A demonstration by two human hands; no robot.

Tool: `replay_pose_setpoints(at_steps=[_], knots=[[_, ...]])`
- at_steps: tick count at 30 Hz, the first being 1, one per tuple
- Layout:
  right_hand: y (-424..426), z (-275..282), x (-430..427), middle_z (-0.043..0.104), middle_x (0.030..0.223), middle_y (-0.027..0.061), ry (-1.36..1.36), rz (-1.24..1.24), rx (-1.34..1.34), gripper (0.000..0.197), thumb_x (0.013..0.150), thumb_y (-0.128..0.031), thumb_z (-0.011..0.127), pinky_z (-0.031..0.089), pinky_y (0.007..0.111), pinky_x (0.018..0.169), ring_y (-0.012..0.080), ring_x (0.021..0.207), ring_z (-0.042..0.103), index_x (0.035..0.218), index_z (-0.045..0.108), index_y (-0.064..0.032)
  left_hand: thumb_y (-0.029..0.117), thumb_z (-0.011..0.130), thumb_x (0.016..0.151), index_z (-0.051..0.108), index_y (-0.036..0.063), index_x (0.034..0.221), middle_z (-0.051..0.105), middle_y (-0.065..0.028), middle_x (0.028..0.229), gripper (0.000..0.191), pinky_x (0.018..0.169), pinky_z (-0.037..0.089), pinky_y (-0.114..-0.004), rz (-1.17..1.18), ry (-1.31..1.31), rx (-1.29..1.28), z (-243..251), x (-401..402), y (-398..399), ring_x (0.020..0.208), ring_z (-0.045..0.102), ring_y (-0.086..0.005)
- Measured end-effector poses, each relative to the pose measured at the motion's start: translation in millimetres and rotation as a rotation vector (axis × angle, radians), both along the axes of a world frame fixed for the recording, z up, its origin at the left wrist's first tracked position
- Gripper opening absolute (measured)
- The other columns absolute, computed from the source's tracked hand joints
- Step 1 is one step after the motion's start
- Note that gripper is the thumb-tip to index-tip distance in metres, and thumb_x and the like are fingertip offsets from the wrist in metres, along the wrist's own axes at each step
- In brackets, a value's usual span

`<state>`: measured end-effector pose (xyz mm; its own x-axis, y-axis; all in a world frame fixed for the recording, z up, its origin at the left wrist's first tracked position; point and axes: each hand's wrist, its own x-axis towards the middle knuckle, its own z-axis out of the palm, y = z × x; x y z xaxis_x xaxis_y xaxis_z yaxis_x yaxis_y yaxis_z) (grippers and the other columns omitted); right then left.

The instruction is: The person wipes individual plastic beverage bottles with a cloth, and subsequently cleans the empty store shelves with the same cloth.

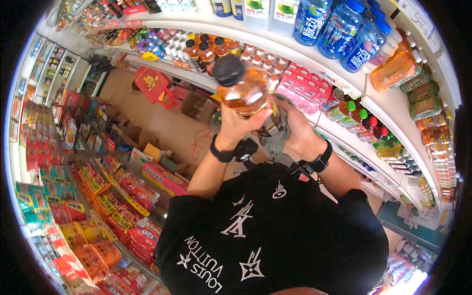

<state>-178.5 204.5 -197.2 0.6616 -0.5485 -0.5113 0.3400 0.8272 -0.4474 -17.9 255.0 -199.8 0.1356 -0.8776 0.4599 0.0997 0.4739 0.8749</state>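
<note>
In front of my chest, my left hand point(241, 123) is wrapped around a plastic bottle point(245, 94) of amber drink. Its black cap point(228, 70) tilts up and away from me and looks slightly blurred. My right hand point(304, 129) grips a grey-green cloth point(273, 144) against the right side of the bottle's lower part. The cloth and my fingers hide some of the dark label point(271, 125). A black band with a small device point(245, 149) is on my left wrist, and a black strap point(321, 158) circles the right one.
Beyond my hands, similar amber bottles point(206, 51) stand on a curved white shelf point(320, 118) beside pink drink cartons point(304, 86). Blue-capped bottles point(339, 27) fill the shelf above. Cardboard boxes point(195, 105) and a red gift bag point(153, 84) are low down. Packaged foods point(114, 206) line the left side.
</note>
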Motion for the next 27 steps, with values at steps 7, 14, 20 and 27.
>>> replay_pose_setpoints(at_steps=[7,14,20,27], knots=[[11.1,-6.4,9.3,0.056,0.141,0.0152,0.449,-0.125,-1.435,0.043,0.096,-0.023,0.065,0.047,0.041,0.104,0.0291,0.129,0.054,0.134,0.062,-0.0036,0.051,0.044,0.106,0.052,0.0041,0.136,0.066,-0.0088,0.12,0.056,0.09,0.055,-0.035,0.206,0.855,0.284,-12.0,9.4,-10.2,0.099,0.067,-0.0197],[-54.3,-2.5,39.2,0.041,0.161,0.0074,0.317,0.27,-2.11,0.065,0.084,-0.022,0.072,0.022,0.053,0.125,0.0357,0.155,0.024,0.146,0.056,-0.0125,0.075,0.024,0.101,0.047,0.0084,0.146,0.06,-0.0121,0.135,0.083,0.103,0.051,-0.042,0.098,0.804,0.702,-16.6,-8.4,10.0,0.124,0.059,-0.0249],[-41.1,-15.0,16.2,0.049,0.155,0.0094,-0.042,0.602,-1.942,0.052,0.091,-0.029,0.07,0.023,0.053,0.124,0.0333,0.153,0.03,0.14,0.062,-0.0125,0.072,0.032,0.101,0.052,0.0095,0.145,0.065,-0.0109,0.128,0.079,0.095,0.056,-0.044,0.166,1.087,0.763,-43.5,-10.2,23.4,0.113,0.066,-0.0267],[-76.8,-34.4,26.6,0.048,0.156,0.0066,0.002,0.637,-2.032,0.054,0.087,-0.018,0.065,0.027,0.053,0.124,0.0322,0.152,0.033,0.141,0.059,-0.0117,0.065,0.04,0.103,0.057,0.0128,0.138,0.068,-0.008,0.125,0.065,0.093,0.058,-0.041,0.125,1.106,0.868,-71.0,-14.1,7.2,0.11,0.068,-0.0223]])
